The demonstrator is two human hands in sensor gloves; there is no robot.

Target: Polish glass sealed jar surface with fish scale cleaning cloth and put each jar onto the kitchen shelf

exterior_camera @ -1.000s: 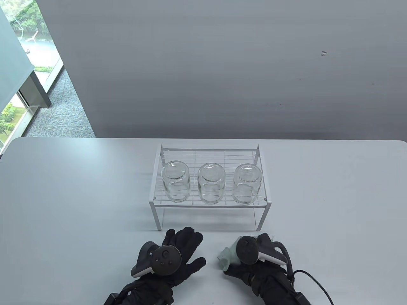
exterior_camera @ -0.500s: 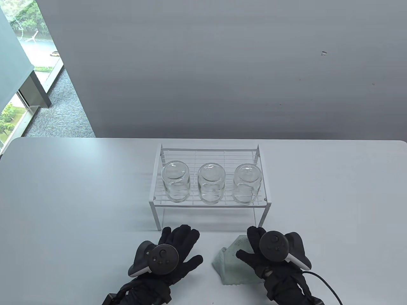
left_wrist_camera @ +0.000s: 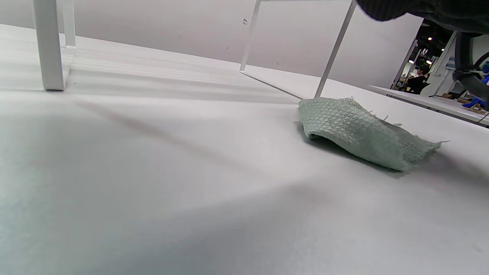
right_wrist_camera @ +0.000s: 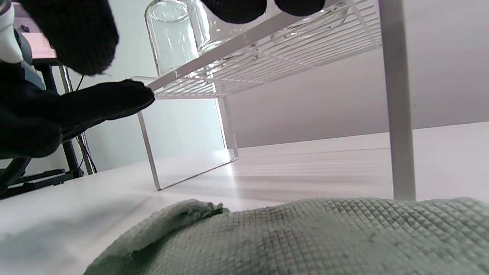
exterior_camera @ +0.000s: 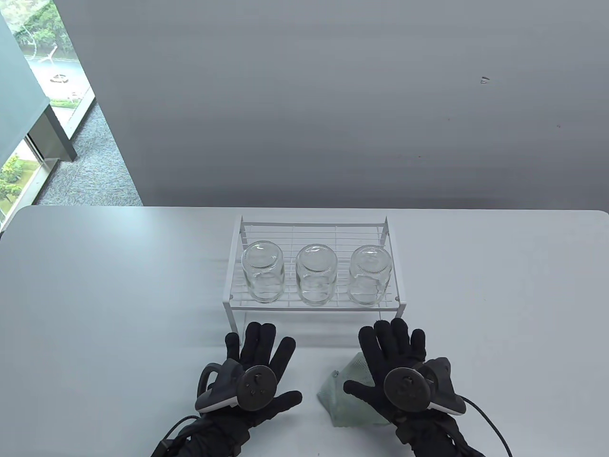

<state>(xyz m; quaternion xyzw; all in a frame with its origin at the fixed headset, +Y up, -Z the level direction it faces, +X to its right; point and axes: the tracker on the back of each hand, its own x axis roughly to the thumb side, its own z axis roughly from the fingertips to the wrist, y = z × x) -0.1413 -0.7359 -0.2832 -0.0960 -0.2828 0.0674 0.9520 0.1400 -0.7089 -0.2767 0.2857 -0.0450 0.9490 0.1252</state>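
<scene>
Three clear glass jars stand upside down in a row on the white wire shelf (exterior_camera: 314,223): the left jar (exterior_camera: 262,278), the middle jar (exterior_camera: 316,281), the right jar (exterior_camera: 370,280). A pale green fish scale cloth (exterior_camera: 349,397) (left_wrist_camera: 363,131) (right_wrist_camera: 305,240) lies crumpled on the table in front of the shelf. My right hand (exterior_camera: 392,350) lies over the cloth's right part with its fingers spread straight. My left hand (exterior_camera: 259,347) lies flat on the table to the left of the cloth, fingers spread, holding nothing.
The shelf's white legs (left_wrist_camera: 49,49) (right_wrist_camera: 397,114) stand just beyond my fingertips. A black cable (exterior_camera: 490,423) trails from my right wrist at the bottom right. The white table (exterior_camera: 95,285) reaches to a grey wall behind.
My right hand has let go of the cloth, turned palm down and straightened its fingers over it. My left hand has spread its fingers and slid slightly forward.
</scene>
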